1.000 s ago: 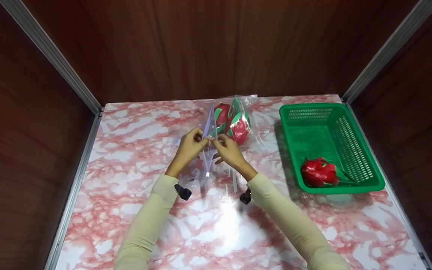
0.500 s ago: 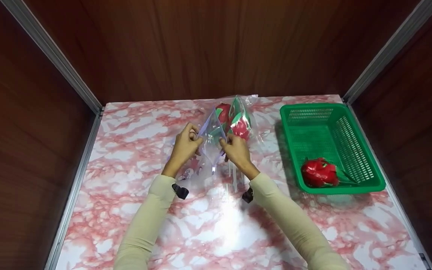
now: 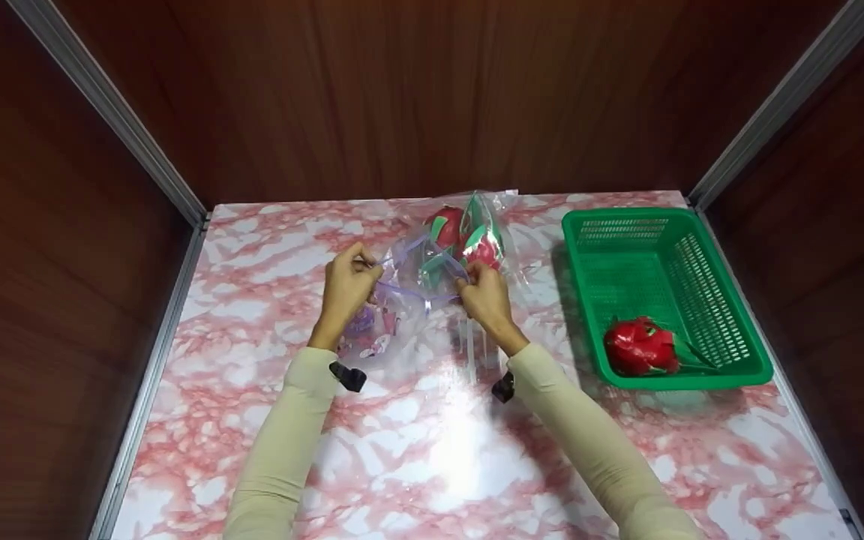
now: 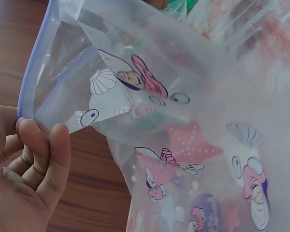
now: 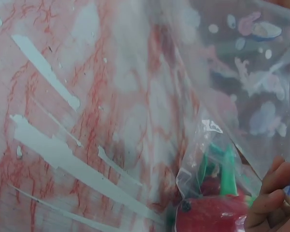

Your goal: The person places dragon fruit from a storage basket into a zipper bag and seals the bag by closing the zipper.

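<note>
A clear zip bag (image 4: 193, 145) printed with pink and purple cartoon figures, shells and starfish has its mouth spread apart between the hands. My left hand (image 3: 348, 289) pinches one side of the purple zip edge (image 4: 33, 63). On the opposite side of the mouth, my right hand (image 3: 487, 301) pinches the other edge. Just beyond the bag's mouth lie red and green dragon fruits (image 3: 483, 249) inside another clear bag, close to the right fingers. In the right wrist view, the printed bag (image 5: 246, 82) hangs near that wrapped fruit.
On the right stands a green plastic basket (image 3: 584, 300) with one dragon fruit (image 3: 640, 346) at its near end. Wood panels (image 3: 432, 97) enclose the back and sides of the marbled red-and-white tabletop (image 3: 372, 465). Bright glare marks the table between the forearms.
Both hands have moved apart, the left one farther to the left, and the bag's mouth has spread from a narrow slit to a wide opening. The basket and fruit stay put.
</note>
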